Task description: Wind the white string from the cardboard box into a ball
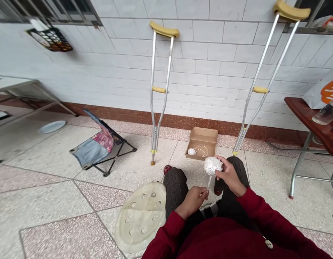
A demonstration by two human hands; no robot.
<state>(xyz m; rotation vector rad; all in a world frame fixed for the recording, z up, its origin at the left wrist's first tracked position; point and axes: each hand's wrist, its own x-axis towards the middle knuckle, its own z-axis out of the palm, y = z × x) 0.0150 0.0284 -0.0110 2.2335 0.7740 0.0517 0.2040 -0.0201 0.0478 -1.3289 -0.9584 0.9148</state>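
Observation:
My right hand [229, 175] is closed around a white ball of yarn [212, 165], held above my knees. A thin white strand [208, 184] runs down from the ball to my left hand [193, 201], which pinches it between fingers and thumb. I sit with both legs in dark trousers and wear red sleeves. Beyond my knees an open cardboard box [202, 143] lies on the floor with a small white yarn ball [192, 151] and a loose strand inside.
Two crutches [161, 90] [266, 82] lean on the tiled wall. A folding stool [101, 147] stands at left, a round woven mat [140, 217] lies by my left knee. A brown table [314, 126] with a bag and bottle is at right.

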